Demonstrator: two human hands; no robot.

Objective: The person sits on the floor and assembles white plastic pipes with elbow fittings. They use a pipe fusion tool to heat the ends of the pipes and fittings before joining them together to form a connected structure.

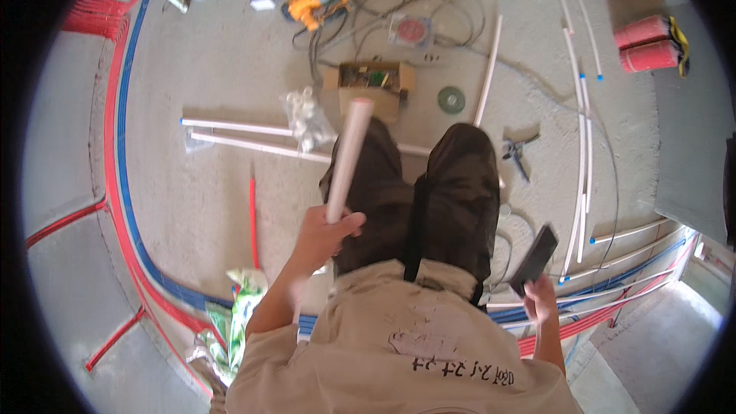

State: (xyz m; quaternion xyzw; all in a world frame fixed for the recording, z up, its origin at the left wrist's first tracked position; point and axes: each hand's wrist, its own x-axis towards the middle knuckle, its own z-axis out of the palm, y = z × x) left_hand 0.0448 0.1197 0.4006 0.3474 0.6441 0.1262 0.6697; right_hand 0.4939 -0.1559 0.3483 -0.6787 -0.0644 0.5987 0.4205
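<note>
My left hand [322, 234] is wrapped round a white plastic pipe [351, 155], which points up and away over my left thigh. Out to the right, my right hand [542, 299] grips a dark, flat, phone-shaped object [535, 257] by its lower end. Just ahead of that hand, a black-handled tool [517, 155], like a pipe cutter, lies on the floor by my right knee. Beyond my left knee is a clear bag of white pipe fittings [304, 116], resting by two white pipes [238, 124] with blue ends.
An open cardboard box [368, 103] stands ahead, near a green disc [451, 100]. An orange power tool [314, 6] lies among tangled cables farther off. Long white pipes [580, 138] and red rolls [648, 44] are at right. Red and blue conduits [120, 130] run along the left wall.
</note>
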